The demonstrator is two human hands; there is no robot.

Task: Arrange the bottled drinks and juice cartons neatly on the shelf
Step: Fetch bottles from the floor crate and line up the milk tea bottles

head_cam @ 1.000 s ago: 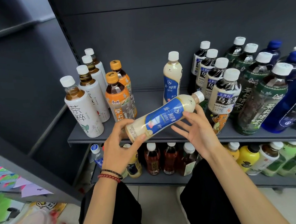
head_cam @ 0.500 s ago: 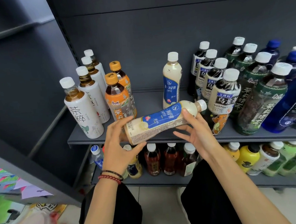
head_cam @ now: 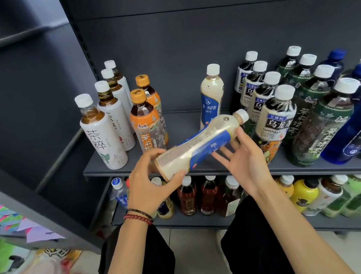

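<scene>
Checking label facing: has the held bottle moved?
Yes: held bottle rolled in place, small print now up; cap stays by the standing matching bottle.

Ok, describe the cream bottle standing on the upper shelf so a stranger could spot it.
Look at the upper shelf, in the gap between the orange-capped bottles and the dark oolong row. One cream bottle stands alone there, near the back. Nothing else standing there has milky liquid and a blue label.
</scene>
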